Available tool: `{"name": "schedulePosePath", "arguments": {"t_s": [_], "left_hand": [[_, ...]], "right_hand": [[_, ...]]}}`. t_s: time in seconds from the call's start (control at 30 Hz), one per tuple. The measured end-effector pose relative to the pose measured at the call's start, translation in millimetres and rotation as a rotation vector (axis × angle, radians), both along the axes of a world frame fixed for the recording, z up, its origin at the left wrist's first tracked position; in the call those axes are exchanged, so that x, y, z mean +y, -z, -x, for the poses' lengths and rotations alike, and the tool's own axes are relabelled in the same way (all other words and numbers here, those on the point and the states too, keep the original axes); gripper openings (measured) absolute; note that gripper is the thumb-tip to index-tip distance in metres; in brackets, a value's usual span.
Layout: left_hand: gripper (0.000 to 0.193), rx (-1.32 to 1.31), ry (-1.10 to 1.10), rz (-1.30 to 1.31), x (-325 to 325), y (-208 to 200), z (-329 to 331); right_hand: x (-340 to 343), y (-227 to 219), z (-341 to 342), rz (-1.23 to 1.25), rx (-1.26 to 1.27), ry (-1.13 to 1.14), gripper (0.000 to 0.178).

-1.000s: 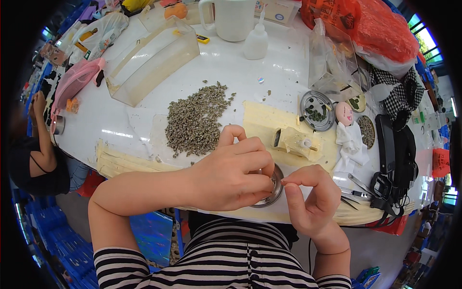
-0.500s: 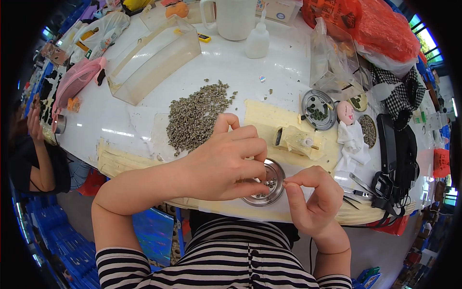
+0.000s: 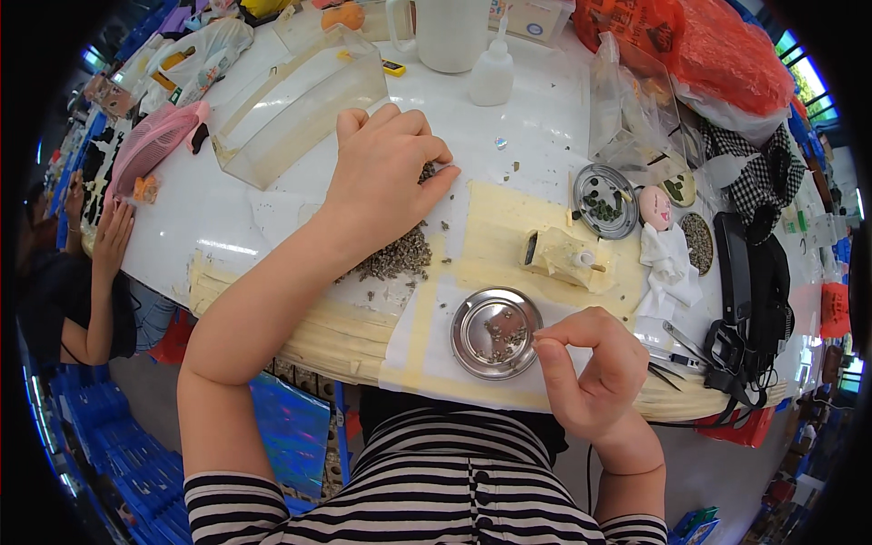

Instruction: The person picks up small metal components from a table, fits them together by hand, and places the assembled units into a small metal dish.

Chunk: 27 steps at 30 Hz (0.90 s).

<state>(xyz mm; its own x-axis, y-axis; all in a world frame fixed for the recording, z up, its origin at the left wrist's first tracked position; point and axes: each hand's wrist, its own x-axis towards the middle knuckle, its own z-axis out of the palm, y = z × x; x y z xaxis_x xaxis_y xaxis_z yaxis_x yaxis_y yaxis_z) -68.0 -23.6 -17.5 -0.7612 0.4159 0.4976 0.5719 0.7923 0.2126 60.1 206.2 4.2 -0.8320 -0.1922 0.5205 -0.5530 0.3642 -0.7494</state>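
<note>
A pile of small grey-brown metal parts [image 3: 401, 257] lies on the white table, mostly covered by my left hand [image 3: 386, 168]. The fingers of that hand are curled, thumb close to the index finger; a few parts show beside them, and what they grip is hidden. Close to the table's front edge stands a round shallow steel dish [image 3: 461, 350] with several small parts in it. At the dish's right rim, my right hand [image 3: 589, 368] is closed in a thumb-and-index pinch. Whatever sits between those fingertips is too small to name.
A taped block with a white nozzle [image 3: 561, 257] stands beyond the dish. Farther right are a glass dish of dark green bits [image 3: 599, 224], white cloth [image 3: 668, 268], tweezers [image 3: 686, 342] and black straps [image 3: 734, 300]. A white squeeze bottle [image 3: 491, 77] stands behind. Another person's hand [image 3: 113, 232] rests left.
My left hand has moved from above the steel dish up and left onto the pile, uncovering the dish. Some parts now lie scattered nearer the front. My right hand stays almost still, pinched.
</note>
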Motion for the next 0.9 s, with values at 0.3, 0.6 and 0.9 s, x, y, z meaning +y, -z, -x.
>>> {"name": "schedulePosePath", "arguments": {"t_s": [0.3, 0.6, 0.9], "left_hand": [[0.004, -0.036, 0.011, 0.005, 2, -2, -1], [0.005, -0.086, 0.064, -0.08, 1, -8, -5], [0.008, -1.21, 0.423, -1.013, 8, -31, -36]], "right_hand": [[0, 1, 0, 0.006, 0.008, 0.001, 0.008], [0, 2, 0, 0.012, -0.002, 0.008, 0.008], [-3, 3, 2, 0.054, -0.021, 0.027, 0.013]]}}
